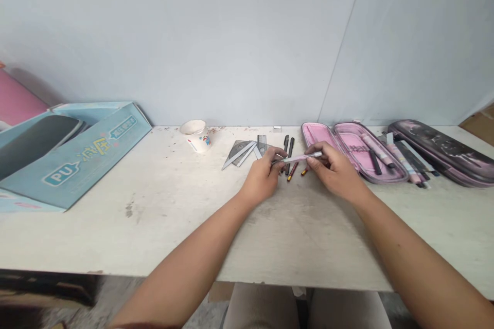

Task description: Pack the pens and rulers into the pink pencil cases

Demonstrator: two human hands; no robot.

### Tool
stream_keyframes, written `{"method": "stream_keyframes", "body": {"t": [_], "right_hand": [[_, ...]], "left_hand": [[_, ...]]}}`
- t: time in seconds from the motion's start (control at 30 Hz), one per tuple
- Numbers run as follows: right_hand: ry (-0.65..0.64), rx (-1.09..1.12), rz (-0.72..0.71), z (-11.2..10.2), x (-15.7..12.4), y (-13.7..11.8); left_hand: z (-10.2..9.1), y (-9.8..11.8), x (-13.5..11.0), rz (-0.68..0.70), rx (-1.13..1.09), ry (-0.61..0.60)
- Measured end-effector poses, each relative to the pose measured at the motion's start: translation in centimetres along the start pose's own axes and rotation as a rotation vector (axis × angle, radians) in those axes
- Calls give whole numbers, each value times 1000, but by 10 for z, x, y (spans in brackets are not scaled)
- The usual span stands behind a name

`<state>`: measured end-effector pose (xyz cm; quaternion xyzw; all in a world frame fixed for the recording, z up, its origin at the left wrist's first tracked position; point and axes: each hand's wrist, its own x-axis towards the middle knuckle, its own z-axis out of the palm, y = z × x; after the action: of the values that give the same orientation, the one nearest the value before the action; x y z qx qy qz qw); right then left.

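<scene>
A slim pen-like stick [297, 158] with a pale pinkish barrel and a silvery end is held up above the table between both hands. My left hand [265, 170] grips its left end, and my right hand [331, 165] pinches its right end. Just behind them lie black pens [290, 143] and dark red pencils [292, 172] with yellow ends, partly covered by my fingers. To the left is a set of rulers and set squares [243, 152]. Beside my right hand sits an unzipped pink pencil case [349, 136], with a pink marker [373, 147] and a black pen [374, 161] in it.
A closed dark pencil case [440, 146] lies at the right, with several pens and pencils [409, 164] next to it. A paper cup [196, 139] stands near the wall. The light blue box [92, 154] occupies the left, and a small clear block [277, 128] sits by the wall.
</scene>
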<state>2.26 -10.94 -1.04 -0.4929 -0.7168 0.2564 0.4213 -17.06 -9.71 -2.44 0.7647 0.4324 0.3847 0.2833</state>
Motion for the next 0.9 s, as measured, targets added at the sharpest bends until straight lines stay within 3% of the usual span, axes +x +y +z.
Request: {"method": "stream_keyframes", "body": {"t": [0.37, 0.53, 0.63, 0.73, 0.8, 0.9], "right_hand": [[43, -152, -3, -1, -2, -4], [23, -158, -35, -2, -1, -7], [40, -245, 25, -2, -1, -6], [-22, -198, 66, -1, 0, -2], [-20, -88, 90, 0, 1, 1], [53, 120, 94, 4, 1, 2]], "left_hand": [[-1, -1, 1, 14, -80, -5], [-1, 3, 0, 41, 8, 7], [-2, 7, -1, 91, 188, 82], [-5, 9, -1, 142, 319, 151], [-8, 9, 0, 155, 260, 238], [-11, 10, 4, 105, 1, 425]]}}
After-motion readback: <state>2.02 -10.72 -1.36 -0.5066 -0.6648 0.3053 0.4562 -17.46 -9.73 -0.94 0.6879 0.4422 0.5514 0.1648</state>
